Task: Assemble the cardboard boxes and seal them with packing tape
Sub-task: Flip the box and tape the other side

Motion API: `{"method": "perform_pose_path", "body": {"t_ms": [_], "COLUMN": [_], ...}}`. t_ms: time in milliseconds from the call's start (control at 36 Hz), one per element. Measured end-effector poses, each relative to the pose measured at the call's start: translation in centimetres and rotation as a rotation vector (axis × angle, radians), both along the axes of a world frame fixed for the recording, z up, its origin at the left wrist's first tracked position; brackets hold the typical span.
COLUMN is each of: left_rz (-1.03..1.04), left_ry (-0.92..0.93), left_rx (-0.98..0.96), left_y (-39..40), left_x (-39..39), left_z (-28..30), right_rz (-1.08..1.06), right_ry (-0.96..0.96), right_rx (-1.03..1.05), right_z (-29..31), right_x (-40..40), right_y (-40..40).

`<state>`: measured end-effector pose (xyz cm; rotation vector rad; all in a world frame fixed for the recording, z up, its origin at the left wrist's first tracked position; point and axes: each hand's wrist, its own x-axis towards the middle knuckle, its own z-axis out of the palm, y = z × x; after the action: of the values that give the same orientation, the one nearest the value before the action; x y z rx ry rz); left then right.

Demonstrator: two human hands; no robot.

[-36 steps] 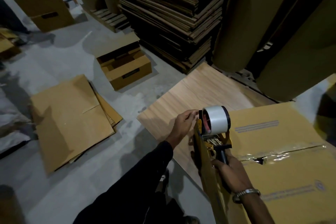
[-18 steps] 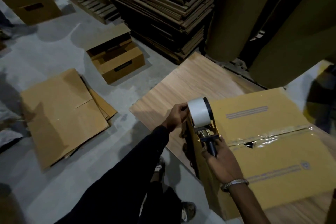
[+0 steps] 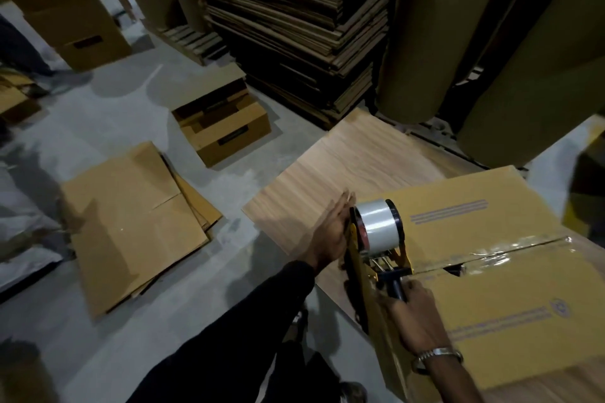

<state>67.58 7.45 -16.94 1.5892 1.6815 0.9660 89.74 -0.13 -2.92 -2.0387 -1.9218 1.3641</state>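
Cardboard box (image 3: 510, 271) lies on the wooden tabletop (image 3: 327, 180), clear tape running along its top seam. At the box's left edge sits the tape dispenser (image 3: 378, 235); the right hand (image 3: 414, 317) grips its dark handle. The left hand (image 3: 330, 235), fingers straight, presses flat against the box's left side beside the roll.

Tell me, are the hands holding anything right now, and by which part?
The right hand grips the tape dispenser by its dark handle, at the box's edge. The left hand holds nothing; its straight fingers lie against the box's side.
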Motion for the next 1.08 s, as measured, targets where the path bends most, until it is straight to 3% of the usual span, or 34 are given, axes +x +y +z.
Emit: {"method": "perform_pose_path", "body": {"t_ms": [139, 306, 444, 556, 639, 917, 1083], "left_rz": [-0.106, -0.058, -0.041, -0.002, -0.075, -0.011, 0.047], "left_ry": [0.062, -0.039, 0.171, 0.238, 0.272, 0.158, 0.129], "left_rx": [0.14, 0.054, 0.077, -0.034, -0.015, 0.015, -0.021], "left_y": [-0.3, -0.6, -1.1, -1.4, -2.4, -3.8, -3.8], "left_x": [-0.7, -0.1, -0.2, 1.1, 1.2, 2.2, 3.0], "left_z": [1.6, 2.5, 1.7, 3.3, 2.5, 2.5, 3.0], "right_rz": [0.004, -0.011, -0.048, -0.124, -0.136, -0.073, -0.011], "right_ry": [-0.026, -0.04, -0.04, -0.036, -0.057, -0.102, -0.26], "right_rx": [0.008, -0.12, -0.235, -0.265, -0.256, -0.282, -0.334], "right_z": [-0.1, 1.2, 2.3, 2.5, 2.4, 1.4, 1.3], "right_x": [-0.1, 0.1, 1.1, 1.0, 0.8, 1.0, 2.0], "right_y": [-0.4, -1.4, -2.9, -2.8, -2.5, -2.4, -2.9]}}
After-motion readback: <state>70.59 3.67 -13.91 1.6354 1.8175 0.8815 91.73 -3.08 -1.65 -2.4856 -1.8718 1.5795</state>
